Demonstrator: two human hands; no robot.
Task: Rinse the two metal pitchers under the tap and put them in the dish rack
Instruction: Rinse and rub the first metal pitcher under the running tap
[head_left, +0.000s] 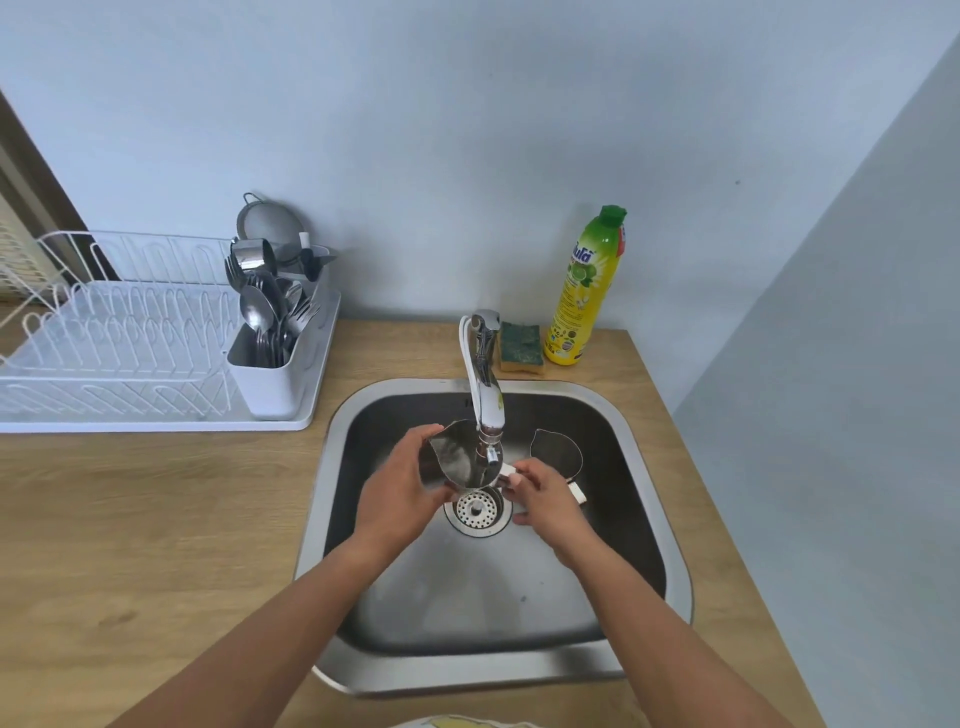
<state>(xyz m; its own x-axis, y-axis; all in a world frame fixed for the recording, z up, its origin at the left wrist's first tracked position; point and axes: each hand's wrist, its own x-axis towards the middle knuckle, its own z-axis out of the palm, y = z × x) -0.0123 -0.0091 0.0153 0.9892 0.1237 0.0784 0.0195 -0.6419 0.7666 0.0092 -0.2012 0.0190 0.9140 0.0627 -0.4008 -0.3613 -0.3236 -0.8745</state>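
Observation:
In the steel sink (639, 499), my left hand (400, 493) grips the body of a metal pitcher (457, 457) held tilted right under the spout of the chrome tap (488, 395). My right hand (540, 493) pinches that pitcher's white handle (506, 472) on its right side. A second metal pitcher (556, 449) with a white handle stands upright on the sink floor, behind my right hand. I cannot tell whether water is running. The white dish rack (119, 353) stands on the counter to the left.
A white cutlery caddy (275, 369) with spoons, forks and a metal cup sits at the rack's right end. A green-and-yellow sponge (522, 348) and a yellow dish soap bottle (587, 291) stand behind the sink. The drain strainer (475, 512) lies below the held pitcher.

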